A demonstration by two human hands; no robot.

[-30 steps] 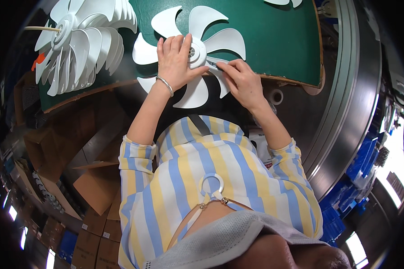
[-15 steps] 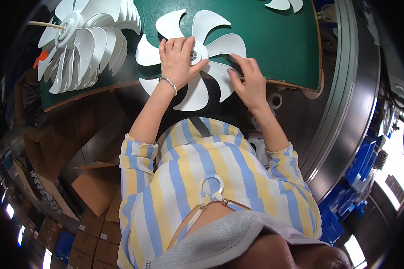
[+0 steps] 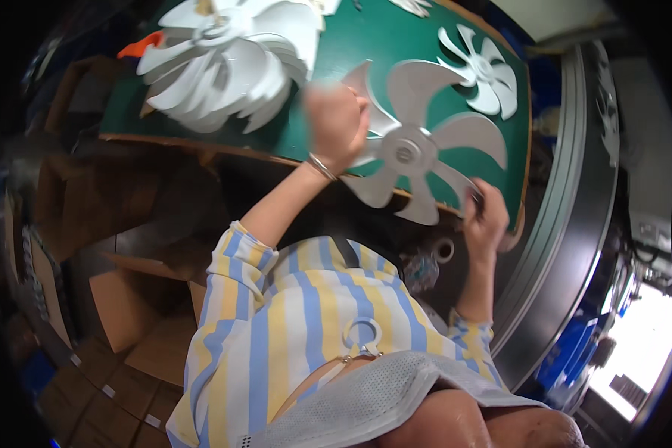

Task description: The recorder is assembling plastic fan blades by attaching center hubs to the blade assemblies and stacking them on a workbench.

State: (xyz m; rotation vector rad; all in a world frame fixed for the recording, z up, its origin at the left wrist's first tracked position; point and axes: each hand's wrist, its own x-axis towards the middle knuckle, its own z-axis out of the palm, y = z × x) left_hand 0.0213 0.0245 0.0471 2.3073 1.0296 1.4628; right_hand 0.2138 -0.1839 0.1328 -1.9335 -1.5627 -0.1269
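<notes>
A white fan blade wheel (image 3: 408,153) with a round hub is tilted over the near edge of the green table. My right hand (image 3: 487,213) is closed on the tip of one of its lower right blades. On the other side, my left hand (image 3: 336,123) is curled like a fist against the left blades and covers part of them. It is blurred, and what its fingers hold, if anything, is hidden.
A stack of white fan wheels (image 3: 224,71) stands at the table's left. A smaller-looking fan wheel (image 3: 484,69) lies at the far right on the green tabletop (image 3: 343,48). Cardboard boxes (image 3: 138,306) are on the left; a metal rail (image 3: 549,216) runs along the right.
The fan wheel has moved right and now shows a different hub face. My left hand has left the hub for the left blades; my right hand has moved right and closed on a blade.
</notes>
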